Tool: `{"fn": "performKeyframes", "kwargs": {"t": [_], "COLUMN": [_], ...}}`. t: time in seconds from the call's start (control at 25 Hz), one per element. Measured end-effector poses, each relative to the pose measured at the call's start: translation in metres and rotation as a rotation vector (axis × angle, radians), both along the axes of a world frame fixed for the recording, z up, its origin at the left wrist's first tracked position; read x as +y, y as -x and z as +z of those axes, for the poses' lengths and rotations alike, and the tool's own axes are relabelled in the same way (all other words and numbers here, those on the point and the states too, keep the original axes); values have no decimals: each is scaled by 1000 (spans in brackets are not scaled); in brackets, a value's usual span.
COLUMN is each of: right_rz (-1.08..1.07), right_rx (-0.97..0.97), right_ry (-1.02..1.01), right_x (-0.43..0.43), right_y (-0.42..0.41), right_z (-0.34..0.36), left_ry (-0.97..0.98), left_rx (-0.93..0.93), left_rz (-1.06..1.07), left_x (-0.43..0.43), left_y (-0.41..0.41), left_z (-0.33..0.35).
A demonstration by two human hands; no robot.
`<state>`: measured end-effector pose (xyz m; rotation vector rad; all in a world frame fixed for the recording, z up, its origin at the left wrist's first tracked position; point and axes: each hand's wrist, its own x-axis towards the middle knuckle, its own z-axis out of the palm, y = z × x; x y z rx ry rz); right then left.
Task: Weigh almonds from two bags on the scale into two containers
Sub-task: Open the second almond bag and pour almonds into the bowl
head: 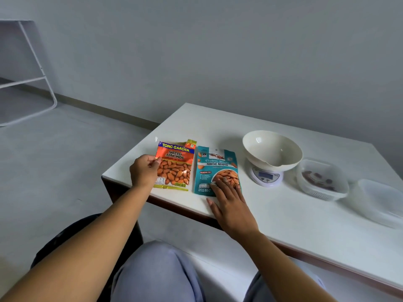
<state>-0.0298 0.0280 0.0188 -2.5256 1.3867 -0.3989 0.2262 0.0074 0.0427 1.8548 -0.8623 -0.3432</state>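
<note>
Single view only, from a head-worn wide-angle camera; no second view shares the scene. It looks forward and steeply down from above the seated person's knees (157,273), facing the white table (283,225) across its near edge. The table's near left corner sits at frame centre-left, close to the camera; the far edge runs against the grey wall (218,51). Floor (54,160) fills the left side. Straight lines bow toward the frame margins.
</note>
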Motion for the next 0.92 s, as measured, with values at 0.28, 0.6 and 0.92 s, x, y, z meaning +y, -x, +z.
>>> {"fn": "performKeyframes", "kwargs": {"t": [0.28, 0.6, 0.92], "right_rz": [-215, -204, -165], "right_rx": [-971, -1056, -1042], "right_ry": [-354, -453, -158], "right_x": [-12, -23, -13], "right_y": [9, 22, 27], "right_z": [50, 84, 97], "left_ry": [243, 231, -45], "left_rx": [-51, -118, -114], "left_rz": [-385, -482, -572], "left_x": [32, 48, 49], "left_y": [27, 87, 151], "left_z": [7, 31, 26]}}
